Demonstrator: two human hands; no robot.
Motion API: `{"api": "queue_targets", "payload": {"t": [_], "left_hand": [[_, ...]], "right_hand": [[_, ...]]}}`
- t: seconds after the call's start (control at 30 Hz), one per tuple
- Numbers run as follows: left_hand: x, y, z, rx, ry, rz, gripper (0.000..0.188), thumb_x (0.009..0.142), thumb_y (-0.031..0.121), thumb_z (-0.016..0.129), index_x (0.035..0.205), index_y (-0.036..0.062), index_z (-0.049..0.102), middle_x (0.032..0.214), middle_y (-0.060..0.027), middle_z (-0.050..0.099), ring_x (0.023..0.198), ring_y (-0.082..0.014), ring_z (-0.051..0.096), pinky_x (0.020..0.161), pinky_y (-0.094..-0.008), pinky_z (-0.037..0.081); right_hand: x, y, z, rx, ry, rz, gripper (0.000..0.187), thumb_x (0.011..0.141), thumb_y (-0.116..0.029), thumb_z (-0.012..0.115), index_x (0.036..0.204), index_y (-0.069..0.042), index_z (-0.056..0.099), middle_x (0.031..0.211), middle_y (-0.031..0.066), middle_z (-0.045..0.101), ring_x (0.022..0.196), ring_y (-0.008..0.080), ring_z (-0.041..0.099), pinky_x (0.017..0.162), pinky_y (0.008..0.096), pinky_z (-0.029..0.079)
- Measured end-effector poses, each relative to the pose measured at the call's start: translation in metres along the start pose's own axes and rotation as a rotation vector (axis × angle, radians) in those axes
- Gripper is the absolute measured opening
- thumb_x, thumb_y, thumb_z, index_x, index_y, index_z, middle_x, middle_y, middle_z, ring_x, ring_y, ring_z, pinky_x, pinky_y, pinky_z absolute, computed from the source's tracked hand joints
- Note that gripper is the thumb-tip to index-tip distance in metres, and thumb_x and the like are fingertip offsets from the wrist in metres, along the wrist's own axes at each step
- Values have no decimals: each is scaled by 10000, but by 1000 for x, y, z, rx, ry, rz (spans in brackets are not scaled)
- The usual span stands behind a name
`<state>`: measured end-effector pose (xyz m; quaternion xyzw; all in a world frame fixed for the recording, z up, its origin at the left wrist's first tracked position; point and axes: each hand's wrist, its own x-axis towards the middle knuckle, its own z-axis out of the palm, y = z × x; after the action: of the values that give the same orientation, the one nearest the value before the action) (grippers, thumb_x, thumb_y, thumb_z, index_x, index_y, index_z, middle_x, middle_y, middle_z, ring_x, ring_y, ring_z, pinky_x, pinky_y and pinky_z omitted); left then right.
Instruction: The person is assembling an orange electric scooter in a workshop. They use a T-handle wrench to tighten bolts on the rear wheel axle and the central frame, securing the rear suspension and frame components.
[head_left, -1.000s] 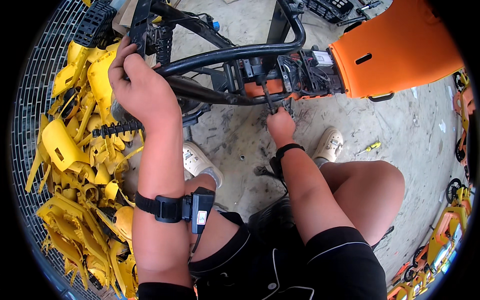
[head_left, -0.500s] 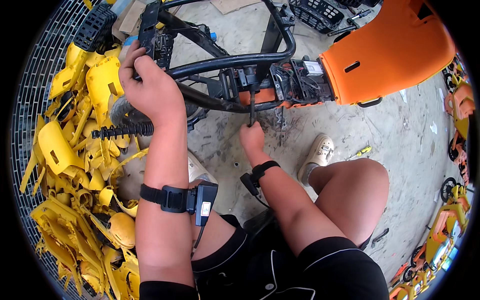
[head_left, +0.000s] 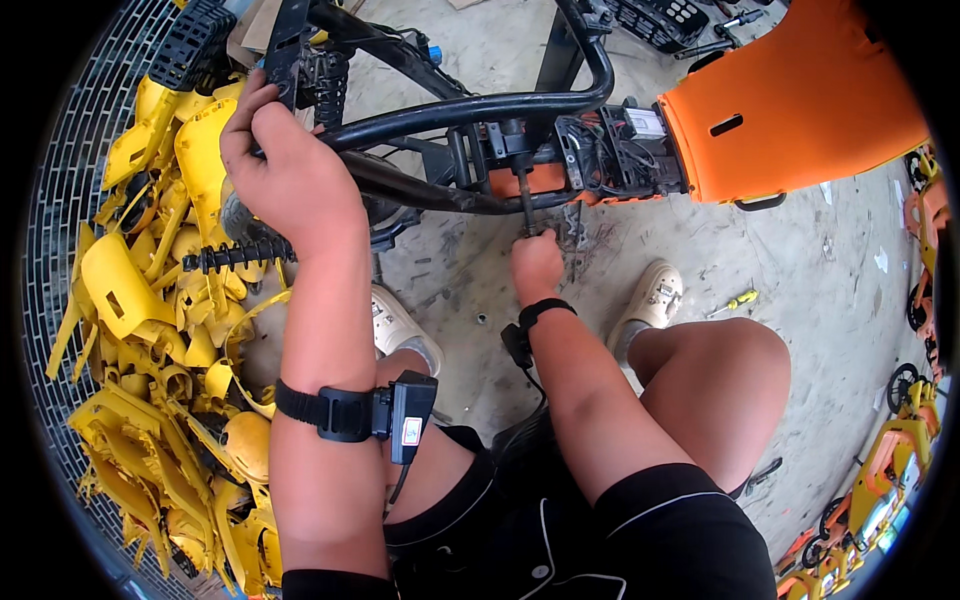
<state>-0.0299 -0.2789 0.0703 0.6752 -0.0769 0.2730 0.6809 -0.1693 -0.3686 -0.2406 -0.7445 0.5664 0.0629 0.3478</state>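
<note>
A concrete floor (head_left: 800, 260) is seen under everything, and along its left edge a large heap of yellow plastic shells (head_left: 150, 330) is piled against a wire mesh wall (head_left: 70, 210). Toward the floor's upper right corner a big orange body panel (head_left: 790, 100) with a small dark slot is carried on a black tubular frame (head_left: 470, 105), which is stretched across the upper middle. The frame's left end is gripped by the left hand (head_left: 290, 175): its fingers (head_left: 245, 105) are curled shut around the tube, beside a black ribbed part (head_left: 320, 80). Below the frame's middle, a screwdriver (head_left: 524, 200) is held upright by the right hand (head_left: 537, 265); the fingers are closed on its handle, which is hidden inside the fist, and only the thin shaft is shown rising from the fist to a cluster of wires and an orange housing (head_left: 540, 180) on the frame. A small white label (head_left: 645, 122) is fixed to a box on the frame, just left of the orange panel. Black wrist bands are worn on both forearms, the left one carrying a small black box (head_left: 410, 420). A yellow-handled screwdriver (head_left: 735, 302) is left lying on the floor, right of a white shoe (head_left: 652, 300).
</note>
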Motion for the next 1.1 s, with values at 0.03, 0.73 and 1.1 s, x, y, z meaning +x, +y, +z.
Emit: {"api": "queue_targets", "payload": {"t": [0.03, 0.73, 1.1], "left_hand": [[0, 0, -1, -7, -12, -2, 168, 950, 133, 493, 1045, 29, 585, 1341, -83, 600, 1092, -151, 593, 706, -229, 501], [6, -12, 1, 39, 2, 128, 185, 939, 143, 499, 1035, 21, 599, 1305, -111, 613, 1133, -180, 562, 786, -241, 509], [-2, 1, -3, 12, -21, -6, 200, 965, 139, 474, 1065, 3, 581, 1335, -103, 595, 1168, -176, 552, 898, -263, 452]], "right_hand": [[0, -3, -3, -12, -2, 11, 274, 870, -204, 572, 1069, -15, 570, 1015, 242, 701, 927, 419, 689, 807, 521, 542], [-22, -15, 4, 390, -158, -86, 341, 803, -267, 652, 1047, -30, 624, 930, 224, 706, 925, 430, 668, 804, 488, 519], [-10, -7, -7, 24, -56, -114, 291, 841, -205, 597, 1060, -14, 624, 949, 237, 708, 915, 427, 680, 816, 503, 539]]}}
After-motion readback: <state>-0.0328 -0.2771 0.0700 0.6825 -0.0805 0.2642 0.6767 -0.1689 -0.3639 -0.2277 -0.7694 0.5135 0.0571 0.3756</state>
